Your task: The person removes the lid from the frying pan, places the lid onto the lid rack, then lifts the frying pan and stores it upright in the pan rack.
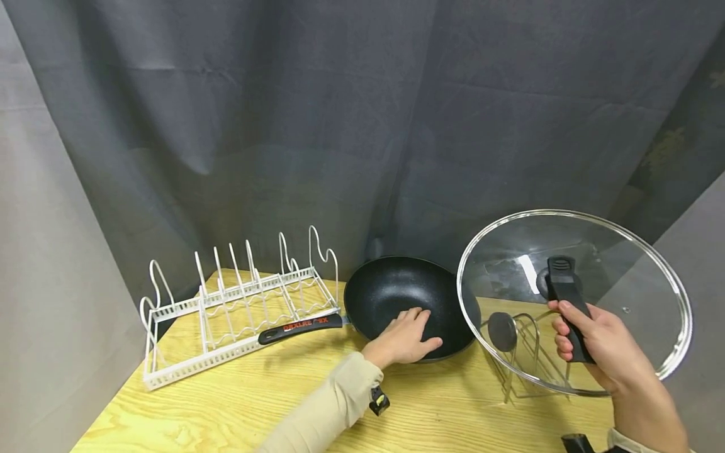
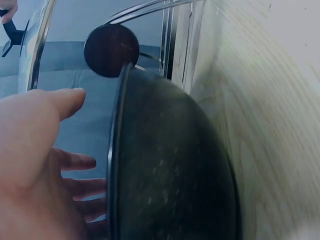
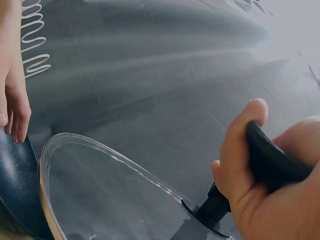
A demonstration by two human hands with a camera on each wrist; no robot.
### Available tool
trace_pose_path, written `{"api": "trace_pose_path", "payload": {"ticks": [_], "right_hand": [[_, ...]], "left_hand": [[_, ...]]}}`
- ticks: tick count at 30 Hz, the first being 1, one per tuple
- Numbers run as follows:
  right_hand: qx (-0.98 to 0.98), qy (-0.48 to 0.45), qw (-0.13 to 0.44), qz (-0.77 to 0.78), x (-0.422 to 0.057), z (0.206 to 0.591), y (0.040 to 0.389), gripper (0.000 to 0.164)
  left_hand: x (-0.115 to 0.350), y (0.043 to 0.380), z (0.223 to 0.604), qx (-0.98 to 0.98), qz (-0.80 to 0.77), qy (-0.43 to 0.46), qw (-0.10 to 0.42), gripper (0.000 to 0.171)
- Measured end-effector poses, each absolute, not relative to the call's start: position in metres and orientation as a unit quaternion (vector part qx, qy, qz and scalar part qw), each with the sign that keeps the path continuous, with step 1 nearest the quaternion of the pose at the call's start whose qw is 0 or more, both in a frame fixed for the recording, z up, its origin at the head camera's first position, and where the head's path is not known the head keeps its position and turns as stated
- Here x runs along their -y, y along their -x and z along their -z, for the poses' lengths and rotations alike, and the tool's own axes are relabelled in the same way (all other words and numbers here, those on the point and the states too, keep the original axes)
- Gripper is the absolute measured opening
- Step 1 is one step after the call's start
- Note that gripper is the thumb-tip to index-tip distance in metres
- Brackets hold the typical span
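A black wok [image 1: 385,289] sits on the wooden table, its long handle [image 1: 308,325] pointing left. My left hand [image 1: 401,338] is over the wok's near side with fingers extended, holding nothing. In the left wrist view the thumb and fingers lie beside the wok's rim [image 2: 116,150]. To the right, my right hand [image 1: 612,343] grips the black handle [image 1: 566,290] of a large glass lid [image 1: 629,270]. The lid is raised and tilted, with its metal rim overlapping the wok's right edge in the head view.
A white wire rack [image 1: 201,366] with upright dividers stands at the left, close to the wok's handle. Behind the clear lid, a wire stand with a round dark disc [image 1: 501,331] rests on the table [image 1: 436,415]. Dark grey curtain [image 1: 317,126] hangs behind everything.
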State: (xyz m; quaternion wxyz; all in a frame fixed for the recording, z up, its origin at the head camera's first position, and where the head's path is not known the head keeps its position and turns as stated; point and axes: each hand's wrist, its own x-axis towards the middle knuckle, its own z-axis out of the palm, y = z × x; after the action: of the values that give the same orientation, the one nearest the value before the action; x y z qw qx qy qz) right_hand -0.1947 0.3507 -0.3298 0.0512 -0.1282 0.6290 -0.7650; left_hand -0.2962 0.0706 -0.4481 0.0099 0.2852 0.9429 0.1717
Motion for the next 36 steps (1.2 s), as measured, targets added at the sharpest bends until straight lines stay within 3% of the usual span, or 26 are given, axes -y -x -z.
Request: {"api": "trace_pose_path", "payload": {"ticks": [19,36], "right_hand": [[-0.638,0.105,-0.004,0.763,-0.355,0.342,0.2,0.014],[-0.646,0.069,-0.054,0.758,-0.358,0.342,0.197,0.014]], "left_hand": [[-0.12,0.301,0.465,-0.933,-0.175,-0.314,-0.021,0.078],[-0.162,0.305,0.463,-0.924,-0.166,-0.337,-0.069,0.074]]}}
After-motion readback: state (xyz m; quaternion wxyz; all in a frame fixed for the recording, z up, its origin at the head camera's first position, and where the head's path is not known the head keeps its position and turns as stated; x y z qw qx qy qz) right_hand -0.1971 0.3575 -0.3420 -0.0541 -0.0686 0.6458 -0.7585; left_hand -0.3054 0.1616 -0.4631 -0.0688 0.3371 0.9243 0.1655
